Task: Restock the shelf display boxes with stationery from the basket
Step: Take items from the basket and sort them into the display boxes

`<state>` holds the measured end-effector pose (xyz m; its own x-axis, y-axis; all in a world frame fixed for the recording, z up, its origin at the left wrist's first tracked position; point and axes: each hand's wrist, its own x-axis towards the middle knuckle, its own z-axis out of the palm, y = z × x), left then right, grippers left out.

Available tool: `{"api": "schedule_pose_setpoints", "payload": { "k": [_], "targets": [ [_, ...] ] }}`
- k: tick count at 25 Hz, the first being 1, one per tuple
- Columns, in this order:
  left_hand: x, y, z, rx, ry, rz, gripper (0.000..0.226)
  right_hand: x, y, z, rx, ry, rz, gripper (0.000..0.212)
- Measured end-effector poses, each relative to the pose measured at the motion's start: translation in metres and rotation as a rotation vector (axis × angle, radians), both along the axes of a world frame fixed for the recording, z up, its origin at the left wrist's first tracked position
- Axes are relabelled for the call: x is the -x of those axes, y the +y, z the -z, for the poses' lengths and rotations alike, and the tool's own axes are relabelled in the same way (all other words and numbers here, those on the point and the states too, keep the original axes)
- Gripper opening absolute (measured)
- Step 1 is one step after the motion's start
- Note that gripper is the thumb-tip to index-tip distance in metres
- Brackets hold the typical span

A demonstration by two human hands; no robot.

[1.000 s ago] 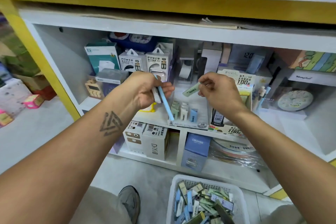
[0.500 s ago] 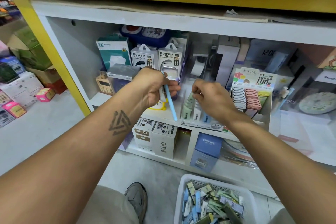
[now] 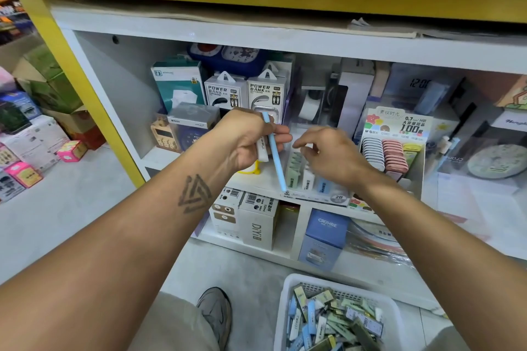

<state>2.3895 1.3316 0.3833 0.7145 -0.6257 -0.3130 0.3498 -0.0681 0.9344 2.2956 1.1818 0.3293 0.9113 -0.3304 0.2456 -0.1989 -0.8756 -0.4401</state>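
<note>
— What are the hands holding?
— My left hand (image 3: pixel 251 139) is gripping a slim blue stick (image 3: pixel 274 151) and a white pack (image 3: pixel 262 148); my right hand (image 3: pixel 330 157) is hovering loosely curled, empty, over the display box (image 3: pixel 310 179).
— And the basket (image 3: pixel 336 319)?
— Sitting on the floor, heaped with flat packs.

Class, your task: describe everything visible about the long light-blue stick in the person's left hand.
The light-blue stick is slim, straight, smooth and plastic-looking. It is held in the left hand, slanting down and right. Its top pokes above the fingers; its lower end reaches the display box. A white packet lies beside it in the same hand.
</note>
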Motion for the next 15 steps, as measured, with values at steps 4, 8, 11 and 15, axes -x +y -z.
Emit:
{"api": "schedule_pose_setpoints", "payload": {
  "k": [4,8,11,15],
  "targets": [
    [0.016,-0.01,-0.007,0.056,0.019,0.108,0.009,0.022,0.008,-0.032,-0.726,-0.197,-0.075,0.014],
    [0.045,-0.031,-0.015,0.144,0.04,0.148,0.021,0.053,0.004,-0.046,-0.633,-0.16,-0.064,0.042],
    [0.076,-0.056,-0.019,0.172,0.029,0.195,0.036,0.087,-0.014,-0.058,-0.596,-0.208,0.004,0.051],
    [0.105,-0.088,-0.02,0.098,-0.067,0.176,0.024,0.138,-0.055,-0.079,-0.562,-0.351,0.173,0.048]
  ]
}}
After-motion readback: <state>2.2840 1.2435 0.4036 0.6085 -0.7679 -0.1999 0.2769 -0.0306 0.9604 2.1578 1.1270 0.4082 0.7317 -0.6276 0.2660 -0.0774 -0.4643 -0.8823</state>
